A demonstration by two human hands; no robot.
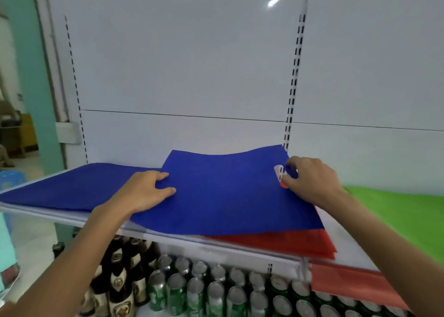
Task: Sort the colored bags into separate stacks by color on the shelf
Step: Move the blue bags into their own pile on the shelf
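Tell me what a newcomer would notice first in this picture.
The big blue bag at the middle of the shelf draws the eye first, held at its left edge by the left hand and at its handle hole by the right hand. Under it lies a red stack, with a bright green stack to the right and a blue stack to the left. Below the shelf stand green cans and brown bottles.

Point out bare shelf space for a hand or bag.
Only free patch: the white shelf strip between the red stack and the green bags, narrow, the right forearm over it. The blue stack covers the left; the middle is crowded, the blue bag, gripped by left hand and right hand, overlying the red stack.
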